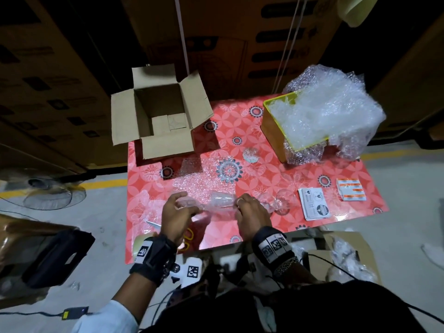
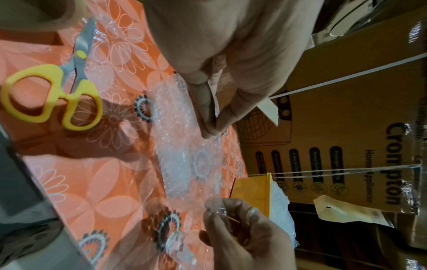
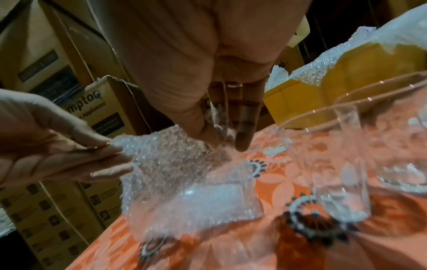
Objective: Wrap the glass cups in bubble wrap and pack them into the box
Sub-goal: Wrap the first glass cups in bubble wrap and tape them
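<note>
A sheet of bubble wrap (image 1: 204, 183) lies on the red flowered table (image 1: 276, 169). On its near part lies a clear glass cup (image 1: 221, 200) on its side, between my hands. My left hand (image 1: 185, 205) pinches the sheet's near left edge between thumb and forefinger (image 2: 208, 117). At the near right edge my right hand (image 1: 239, 205) pinches the wrap (image 3: 184, 182) with its thumb and fingertips (image 3: 242, 138). Both lift that edge off the table. More bare glass cups (image 1: 281, 203) (image 3: 335, 164) stand just right of my right hand. The open cardboard box (image 1: 161, 111) sits at the far left corner.
A yellow bin (image 1: 274, 133) heaped with bubble wrap (image 1: 331, 111) stands at the far right. Yellow scissors (image 2: 53, 95) and a tape roll (image 1: 141, 239) lie near the front edge by my left wrist. Sticker sheets (image 1: 314, 205) lie at the right. Big cartons stand behind the table.
</note>
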Motion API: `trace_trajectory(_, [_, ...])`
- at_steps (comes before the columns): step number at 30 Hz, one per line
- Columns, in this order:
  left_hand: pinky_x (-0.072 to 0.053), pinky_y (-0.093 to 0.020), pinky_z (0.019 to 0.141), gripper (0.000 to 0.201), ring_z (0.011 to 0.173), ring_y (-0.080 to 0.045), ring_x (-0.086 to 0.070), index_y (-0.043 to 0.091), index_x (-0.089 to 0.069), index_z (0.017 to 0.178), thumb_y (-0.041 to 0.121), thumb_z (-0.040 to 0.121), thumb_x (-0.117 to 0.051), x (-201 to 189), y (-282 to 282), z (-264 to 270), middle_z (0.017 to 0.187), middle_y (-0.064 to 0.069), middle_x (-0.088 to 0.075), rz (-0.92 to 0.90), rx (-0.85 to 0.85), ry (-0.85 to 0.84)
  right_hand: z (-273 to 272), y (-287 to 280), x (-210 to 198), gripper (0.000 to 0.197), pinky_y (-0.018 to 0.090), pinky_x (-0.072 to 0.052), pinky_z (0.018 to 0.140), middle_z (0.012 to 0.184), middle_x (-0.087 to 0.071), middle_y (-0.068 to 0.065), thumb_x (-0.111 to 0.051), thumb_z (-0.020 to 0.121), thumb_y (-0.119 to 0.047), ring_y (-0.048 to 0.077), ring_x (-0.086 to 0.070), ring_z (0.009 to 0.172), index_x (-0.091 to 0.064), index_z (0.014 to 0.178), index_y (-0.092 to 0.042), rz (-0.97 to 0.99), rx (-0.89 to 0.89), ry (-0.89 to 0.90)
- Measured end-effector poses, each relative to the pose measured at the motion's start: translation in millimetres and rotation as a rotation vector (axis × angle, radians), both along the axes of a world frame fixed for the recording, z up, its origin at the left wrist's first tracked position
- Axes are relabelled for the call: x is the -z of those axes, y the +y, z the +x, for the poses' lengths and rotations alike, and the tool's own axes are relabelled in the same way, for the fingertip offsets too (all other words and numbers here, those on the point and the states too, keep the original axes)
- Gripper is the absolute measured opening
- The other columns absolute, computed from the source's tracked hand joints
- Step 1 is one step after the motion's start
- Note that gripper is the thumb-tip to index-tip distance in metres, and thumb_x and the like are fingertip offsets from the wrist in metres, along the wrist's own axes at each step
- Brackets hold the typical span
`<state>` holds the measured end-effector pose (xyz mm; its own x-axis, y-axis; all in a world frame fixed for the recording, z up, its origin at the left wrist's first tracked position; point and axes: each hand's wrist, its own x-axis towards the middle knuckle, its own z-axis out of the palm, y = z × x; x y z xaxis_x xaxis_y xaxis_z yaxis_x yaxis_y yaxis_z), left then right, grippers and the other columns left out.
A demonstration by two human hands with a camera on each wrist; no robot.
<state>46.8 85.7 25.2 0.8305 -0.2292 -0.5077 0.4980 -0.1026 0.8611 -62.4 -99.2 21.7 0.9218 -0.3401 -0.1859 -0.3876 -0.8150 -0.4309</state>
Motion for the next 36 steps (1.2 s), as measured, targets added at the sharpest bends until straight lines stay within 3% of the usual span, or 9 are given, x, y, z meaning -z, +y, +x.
trace_trajectory(4, [-0.061,-0.035,0.087,0.044,0.11,-0.029,-0.07,0.01,-0.062,0.123,-0.008,0.085,-0.076,-7.5,-8.7,5.5,0.118,-0.014,-0.069,0.01,-0.018,-0.121,25.2,-24.1,-15.4,0.02,0.027,-0.044,0.075,0.106,-0.065,0.004,-0.054,0.096,0.001,0.024,-0.061,0.093,-0.068,0.101,-0.011,0.001,-0.027,0.005])
trace_trajectory(9, [-0.054,-0.037,0.103,0.055,0.124,-0.018,-0.065,0.017,-0.055,0.133,-0.012,0.088,-0.071,-13.2,-20.5,14.4,0.139,-0.001,-0.059,0.019,0.056,-0.225,65.3,-47.1,-22.6,0.016,0.035,-0.053,0.074,0.097,-0.068,0.005,-0.057,0.097,-0.002,0.027,-0.066,0.086,-0.067,0.097,-0.015,-0.028,-0.061,0.054])
trace_trajectory(12, [-0.05,-0.035,0.108,0.062,0.134,-0.017,-0.055,0.024,-0.052,0.137,-0.009,0.088,-0.072,-5.3,-25.4,19.4,0.144,0.001,-0.055,0.128,0.107,-0.253,85.1,-58.7,-23.7,0.018,0.037,-0.056,0.073,0.088,-0.069,0.004,-0.058,0.097,-0.005,0.028,-0.065,0.079,-0.062,0.087,-0.02,-0.086,-0.081,0.081])
trace_trajectory(15, [-0.051,-0.035,0.108,0.056,0.127,-0.014,-0.055,0.026,-0.055,0.134,0.002,0.089,-0.077,5.1,-31.9,15.5,0.139,0.005,-0.054,0.344,0.164,-0.436,102.5,-70.3,-17.0,0.019,0.041,-0.058,0.076,0.088,-0.07,0.008,-0.057,0.095,-0.003,0.032,-0.067,0.081,-0.063,0.087,-0.019,-0.079,-0.113,0.134])
trace_trajectory(18, [-0.052,-0.033,0.103,0.048,0.119,-0.013,-0.055,0.021,-0.061,0.122,-0.006,0.085,-0.073,12.0,-43.0,5.8,0.13,0.005,-0.055,0.525,0.375,-0.736,114.3,-80.8,-7.6,0.02,0.044,-0.058,0.083,0.101,-0.072,0.011,-0.058,0.096,-0.004,0.034,-0.069,0.091,-0.067,0.107,-0.018,-0.055,-0.146,0.177])
trace_trajectory(21, [-0.048,-0.046,0.108,0.053,0.132,-0.022,-0.051,0.019,-0.065,0.125,-0.007,0.08,-0.071,16.8,-57.7,7.7,0.142,-0.001,-0.057,0.656,0.728,-0.854,124.1,-86.2,-2.7,0.027,0.045,-0.058,0.087,0.111,-0.071,0.012,-0.061,0.096,-0.008,0.035,-0.068,0.098,-0.064,0.12,-0.019,-0.043,-0.176,0.193])
trace_trajectory(26, [-0.028,-0.052,0.12,0.072,0.157,-0.026,-0.019,0.024,-0.044,0.155,0.014,0.09,-0.072,38.3,-69.8,26.6,0.166,0.001,-0.034,0.923,1.091,-0.712,131.4,-89.2,-9.9,0.029,0.044,-0.059,0.087,0.112,-0.071,0.011,-0.068,0.092,-0.008,0.032,-0.068,0.098,-0.064,0.12,-0.016,-0.058,-0.2,0.16])
trace_trajectory(33, [-0.03,-0.049,0.118,0.075,0.15,-0.026,-0.031,0.025,-0.049,0.15,0.019,0.079,-0.074,65.5,-67.8,42.8,0.155,0.0,-0.048,0.862,1.076,-0.717,93.6,-69.5,-13.3,0.022,0.04,-0.053,0.095,0.122,-0.064,0.001,-0.067,0.094,-0.009,0.023,-0.063,0.107,-0.068,0.115,-0.017,0.141,-0.129,0.132])
trace_trajectory(36, [-0.037,-0.045,0.111,0.069,0.134,-0.027,-0.047,0.023,-0.059,0.137,0.015,0.07,-0.075,74.0,-67.1,47.1,0.136,-0.001,-0.061,0.78,1.048,-0.775,70.0,-46.1,8.7,0.034,0.042,-0.047,0.1,0.124,-0.062,0.014,-0.061,0.09,0.0,0.033,-0.06,0.114,-0.064,0.124,-0.005,0.223,-0.186,0.163])
